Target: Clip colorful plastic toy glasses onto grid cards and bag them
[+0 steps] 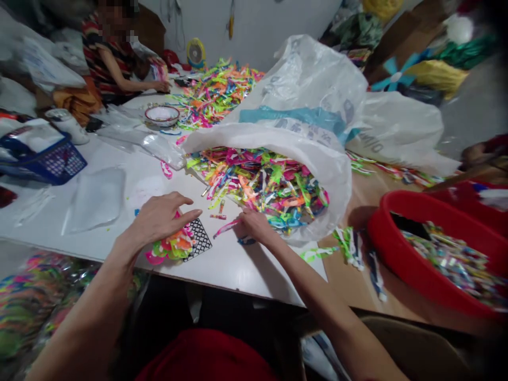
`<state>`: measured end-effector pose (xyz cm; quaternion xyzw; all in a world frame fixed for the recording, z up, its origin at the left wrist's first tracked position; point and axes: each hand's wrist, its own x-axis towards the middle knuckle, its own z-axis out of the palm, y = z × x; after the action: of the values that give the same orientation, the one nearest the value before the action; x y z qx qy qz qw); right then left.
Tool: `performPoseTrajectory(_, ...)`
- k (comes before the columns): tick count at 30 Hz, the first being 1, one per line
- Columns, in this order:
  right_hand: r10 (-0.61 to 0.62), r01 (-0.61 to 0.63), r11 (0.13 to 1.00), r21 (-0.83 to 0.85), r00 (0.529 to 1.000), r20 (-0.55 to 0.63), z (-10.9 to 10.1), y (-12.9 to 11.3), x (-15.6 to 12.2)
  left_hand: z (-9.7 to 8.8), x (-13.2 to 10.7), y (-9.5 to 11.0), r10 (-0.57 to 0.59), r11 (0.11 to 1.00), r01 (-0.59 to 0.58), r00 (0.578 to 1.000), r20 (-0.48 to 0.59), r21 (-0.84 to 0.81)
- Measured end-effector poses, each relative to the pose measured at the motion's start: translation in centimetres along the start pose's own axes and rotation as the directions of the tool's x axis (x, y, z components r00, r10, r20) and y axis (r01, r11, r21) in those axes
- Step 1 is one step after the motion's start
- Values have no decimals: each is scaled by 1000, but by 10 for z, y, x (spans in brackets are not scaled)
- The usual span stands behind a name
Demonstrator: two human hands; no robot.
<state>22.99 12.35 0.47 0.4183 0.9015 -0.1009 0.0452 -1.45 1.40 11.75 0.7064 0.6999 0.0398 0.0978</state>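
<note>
My left hand [161,218] rests over a small heap of bright plastic pieces [170,246], its thumb and forefinger apart. Partly under that heap lies a black-and-white patterned card [200,239]. With bent fingers, my right hand [254,224] pinches a thin pink-and-white plastic piece [226,227] just above the white table [246,270]. Beyond it, a big white plastic sack [337,174] lies with its mouth towards me, spilling many coloured plastic pieces [262,180]. Two tiny printed bits [218,216] lie between my hands.
A red tub [391,233] of small wrapped pieces stands at right. Leftward are a clear plastic bag stack [99,196] and a blue basket [59,161]. Further back are a bowl [162,115], another coloured heap [222,90] and a seated person [113,63] working at the table.
</note>
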Motion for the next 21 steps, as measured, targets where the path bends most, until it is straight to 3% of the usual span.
performPoseTrajectory(4,-82,94,989,118,992,-101,-2,-25,11,-3,-3,5,50,998,-50,999,11,28)
performPoseTrajectory(7,-165,163,948,273,986,-17,6,-36,15,-1,-3,5,57,996,-56,998,-12,63)
performPoseTrajectory(10,-105,97,923,373,994,1,18,-33,11,2,-2,3,24,998,-23,999,-31,51)
performPoseTrajectory(15,-47,42,928,371,999,6,29,-33,-5,4,0,1,3,999,0,998,-58,44)
performPoseTrajectory(21,-38,29,942,336,999,20,26,-64,-5,3,-1,3,-26,999,28,999,-48,42)
